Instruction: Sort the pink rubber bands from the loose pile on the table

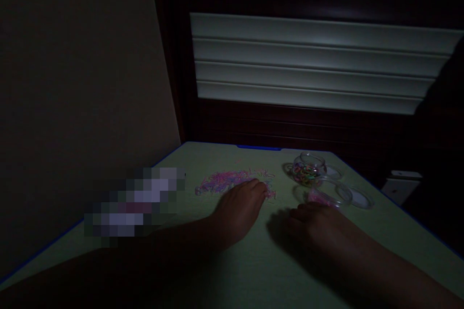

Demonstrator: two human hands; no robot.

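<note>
A loose pile of thin pink and purple bits, some looped like small elastic bands [224,179], lies spread on the pale green table [235,280]. My left hand [241,207] is at the pile's right part, fingers curled down and together; whatever is between the fingertips is hidden. To the right, my right hand [313,224] is held above the table with curled fingers, just in front of a clear jar [339,193] with pink bits in it. The dark and my own hand hide what the right fingers hold, if anything.
Behind that jar stands a round clear jar [310,166] of multicoloured bits. Two clear lids lie beside the jars, one lid [360,198] near the right edge. A blurred-out object [137,203] is on the left. A wall and a dark slatted panel [308,58] border the table.
</note>
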